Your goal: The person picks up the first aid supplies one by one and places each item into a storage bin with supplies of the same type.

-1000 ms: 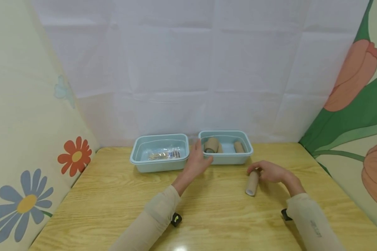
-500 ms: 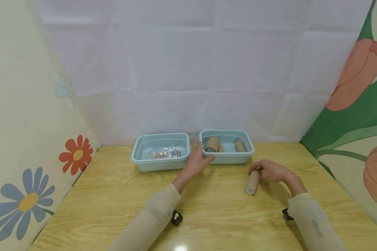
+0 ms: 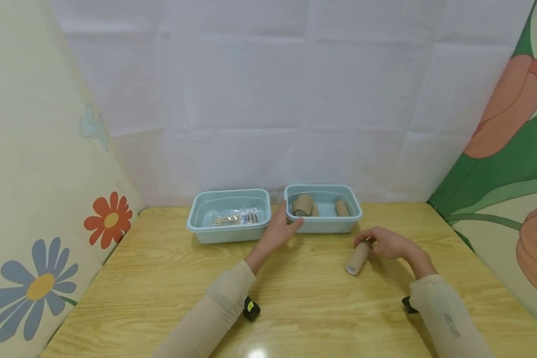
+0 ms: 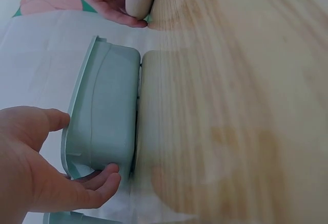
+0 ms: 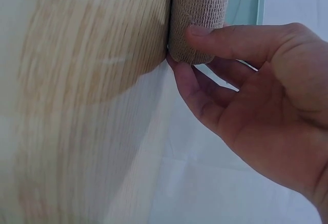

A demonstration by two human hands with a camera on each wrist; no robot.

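Observation:
My right hand pinches the far end of a tan knitted bandage roll, which lies slanted close on the wooden table. In the right wrist view the thumb presses on the woven side of the bandage roll, fingers at its end. Its hollow end shows in the left wrist view. My left hand holds the left end of a light blue plastic bin, thumb at the rim and fingers curled at the lower corner. Inside that bin lie a thick tan roll and a smaller tan roll.
A second light blue bin stands left of my left hand, with several thin sticks in clear wrapping inside. A white cloth hangs behind the table. Flower-painted walls flank both sides.
The near end of the bandage roll has swung slightly to the left under my right hand. My left hand has stayed at the bin.

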